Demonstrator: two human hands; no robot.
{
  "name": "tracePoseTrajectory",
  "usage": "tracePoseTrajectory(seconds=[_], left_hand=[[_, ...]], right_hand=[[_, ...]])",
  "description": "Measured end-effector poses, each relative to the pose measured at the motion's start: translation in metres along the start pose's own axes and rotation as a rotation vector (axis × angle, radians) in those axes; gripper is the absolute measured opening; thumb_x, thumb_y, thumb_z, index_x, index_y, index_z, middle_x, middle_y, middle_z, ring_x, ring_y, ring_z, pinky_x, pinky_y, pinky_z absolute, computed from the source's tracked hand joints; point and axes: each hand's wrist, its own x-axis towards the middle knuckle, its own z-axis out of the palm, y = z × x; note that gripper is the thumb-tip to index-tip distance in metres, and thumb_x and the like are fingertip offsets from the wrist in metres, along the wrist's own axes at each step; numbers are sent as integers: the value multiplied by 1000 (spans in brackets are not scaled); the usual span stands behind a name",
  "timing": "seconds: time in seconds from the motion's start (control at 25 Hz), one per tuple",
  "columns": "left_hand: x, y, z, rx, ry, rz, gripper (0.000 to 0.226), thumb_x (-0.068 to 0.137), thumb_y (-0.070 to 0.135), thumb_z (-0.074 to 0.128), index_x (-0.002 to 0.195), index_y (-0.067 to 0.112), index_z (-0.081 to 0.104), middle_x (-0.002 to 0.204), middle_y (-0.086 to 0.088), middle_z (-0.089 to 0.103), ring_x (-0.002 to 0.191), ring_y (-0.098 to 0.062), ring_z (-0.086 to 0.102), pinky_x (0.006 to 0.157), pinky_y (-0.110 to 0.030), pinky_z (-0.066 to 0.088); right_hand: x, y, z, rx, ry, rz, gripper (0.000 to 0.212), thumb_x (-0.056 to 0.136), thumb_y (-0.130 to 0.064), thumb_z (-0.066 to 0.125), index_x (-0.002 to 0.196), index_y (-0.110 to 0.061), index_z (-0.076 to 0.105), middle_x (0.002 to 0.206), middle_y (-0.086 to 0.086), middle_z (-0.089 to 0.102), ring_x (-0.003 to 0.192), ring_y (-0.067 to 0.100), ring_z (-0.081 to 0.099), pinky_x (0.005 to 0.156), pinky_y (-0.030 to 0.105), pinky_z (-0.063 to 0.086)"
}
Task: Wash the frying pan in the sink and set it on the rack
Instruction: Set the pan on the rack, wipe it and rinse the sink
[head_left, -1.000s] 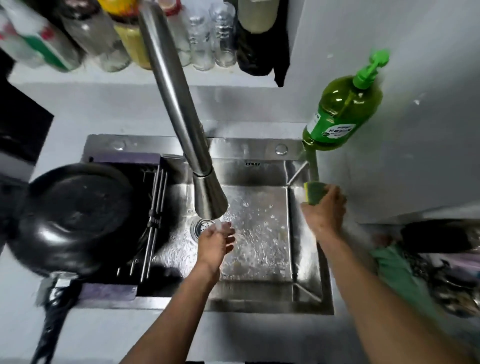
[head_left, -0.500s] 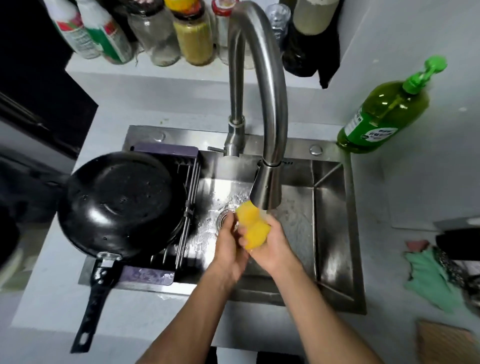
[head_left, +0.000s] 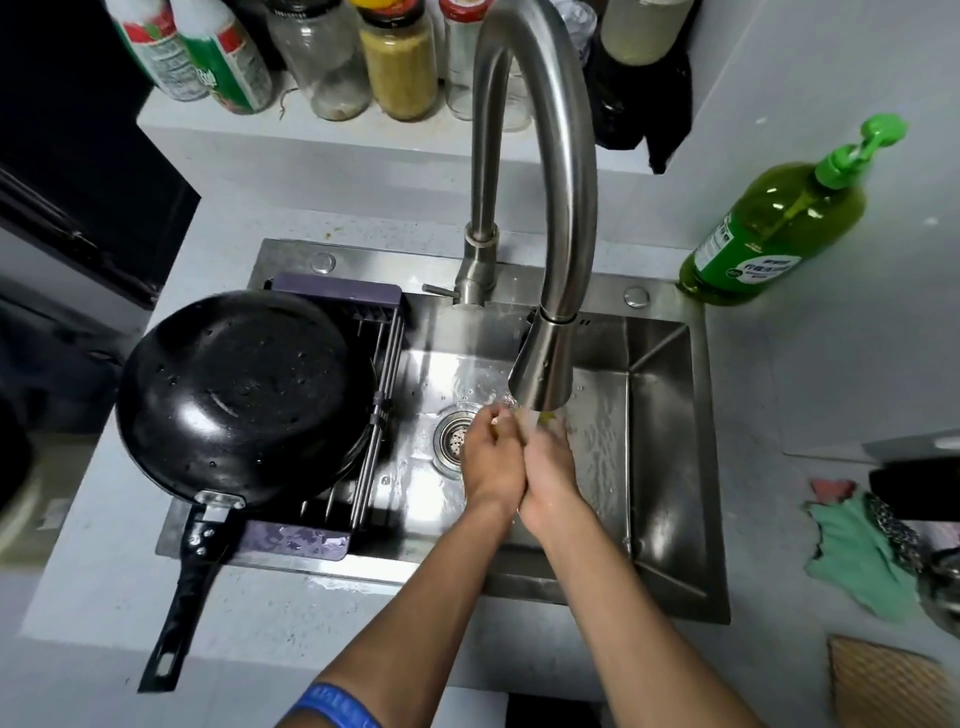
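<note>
The black frying pan (head_left: 244, 395) lies upside down on the purple drying rack (head_left: 387, 358) over the left part of the steel sink (head_left: 662, 415), its handle (head_left: 182, 597) sticking out over the counter towards me. Water runs from the faucet (head_left: 545, 358). Under the spout, my left hand (head_left: 488, 457) and my right hand (head_left: 553, 467) are pressed together around a yellow sponge (head_left: 544, 419). Only a small edge of the sponge shows between the fingers. Neither hand touches the pan.
A green dish-soap pump bottle (head_left: 774, 228) stands at the sink's back right corner. Jars and bottles (head_left: 400, 62) line the ledge behind the faucet. A green cloth (head_left: 857, 561) and a woven mat (head_left: 893, 686) lie on the counter at right. The drain (head_left: 452, 439) sits left of my hands.
My right hand brought the sponge from the sink's right rim to under the spout, where my left hand joined it. Both hands have since closed tighter, hiding most of the sponge.
</note>
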Motion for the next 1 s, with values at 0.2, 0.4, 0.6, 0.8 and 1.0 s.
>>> tracePoseTrajectory(seconds=[0.2, 0.4, 0.6, 0.8, 1.0], left_hand=[[20, 7, 8, -111, 35, -208, 32, 95, 36, 47, 74, 16, 61, 74, -3, 67, 75, -24, 62, 76, -33, 53], [8, 17, 30, -273, -33, -193, 18, 95, 14, 49, 99, 7, 65, 75, 1, 69, 73, -17, 65, 65, -27, 54], [11, 33, 7, -335, -77, -262, 23, 96, 17, 46, 80, 11, 61, 56, 3, 65, 46, -8, 60, 41, -16, 43], [8, 18, -8, -421, -218, -313, 37, 97, 37, 48, 97, 9, 72, 92, -13, 73, 85, -24, 71, 71, -30, 55], [7, -5, -22, -253, -375, -334, 30, 98, 35, 44, 86, 15, 63, 67, -1, 58, 55, -13, 51, 46, -26, 38]], right_hand=[[-1, 2, -2, -82, -40, 50, 28, 95, -30, 56, 98, -8, 73, 93, 8, 75, 93, 22, 71, 81, 33, 55], [12, -13, -8, -23, -58, -132, 27, 98, -2, 49, 88, -17, 69, 86, 6, 68, 80, 20, 64, 74, 27, 50], [-3, -22, 1, -58, -99, -20, 17, 86, 2, 67, 85, -14, 71, 73, 6, 72, 72, 24, 67, 63, 31, 52], [-4, -14, 19, -63, 156, -44, 18, 87, -11, 67, 70, -14, 65, 66, 10, 65, 55, 21, 62, 51, 27, 51], [-20, -3, 4, -1, 163, 97, 41, 94, -20, 53, 53, -16, 51, 42, -1, 46, 32, 12, 37, 34, 17, 26]])
